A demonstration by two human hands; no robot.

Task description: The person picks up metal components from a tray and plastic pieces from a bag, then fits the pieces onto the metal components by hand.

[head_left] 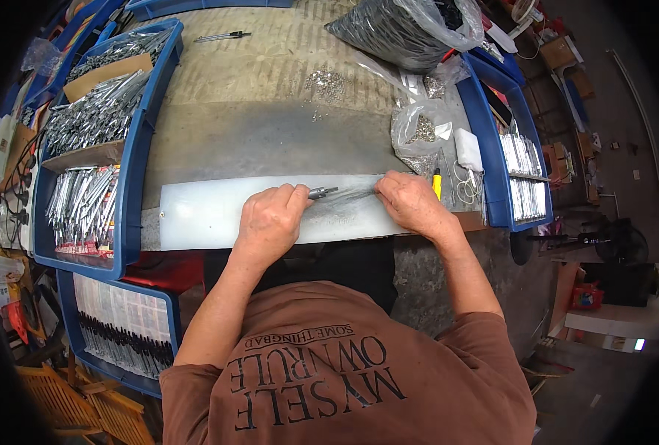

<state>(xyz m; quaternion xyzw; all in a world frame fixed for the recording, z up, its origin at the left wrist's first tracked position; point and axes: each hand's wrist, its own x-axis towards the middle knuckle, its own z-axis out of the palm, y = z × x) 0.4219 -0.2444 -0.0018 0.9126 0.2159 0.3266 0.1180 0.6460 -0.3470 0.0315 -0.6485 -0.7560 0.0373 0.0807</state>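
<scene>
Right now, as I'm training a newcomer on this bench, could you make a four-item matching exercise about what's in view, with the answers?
1. Left hand
2. Yellow-handled item
3. Whitish board
4. Large clear bag

A. just right of the right hand
B. full of dark contents
C. holding a grey metal part
D. lying beneath both hands

Pairs: 1-C, 2-A, 3-D, 4-B

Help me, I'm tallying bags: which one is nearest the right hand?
The bag of silvery bits beyond the right hand; others, including the large dark-filled bag, sit farther back.
</scene>
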